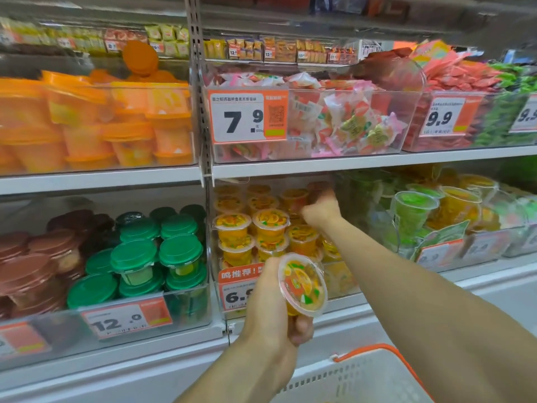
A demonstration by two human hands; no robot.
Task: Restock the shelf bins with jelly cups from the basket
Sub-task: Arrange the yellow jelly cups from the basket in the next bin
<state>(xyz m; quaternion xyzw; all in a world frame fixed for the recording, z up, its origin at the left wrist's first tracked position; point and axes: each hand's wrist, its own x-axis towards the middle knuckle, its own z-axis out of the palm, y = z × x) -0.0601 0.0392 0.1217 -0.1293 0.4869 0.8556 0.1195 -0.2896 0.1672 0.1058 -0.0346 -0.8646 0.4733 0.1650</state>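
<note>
My left hand (271,298) grips an orange jelly cup (303,283) tilted on its side, lid towards me, in front of the lower shelf. My right hand (321,209) reaches deep into the clear bin (345,282) of stacked orange jelly cups (263,225), its fingers curled at the back rows; what they hold is hidden. The white basket (369,373) with an orange rim sits at the bottom right, below my right forearm.
Green-lidded and brown-lidded cups (136,254) fill the bin to the left. Green and yellow jelly cups (436,207) lie in the bin to the right. The upper shelf holds orange tubs (96,120) and wrapped sweets (343,117). Price tags (248,114) hang on the bin fronts.
</note>
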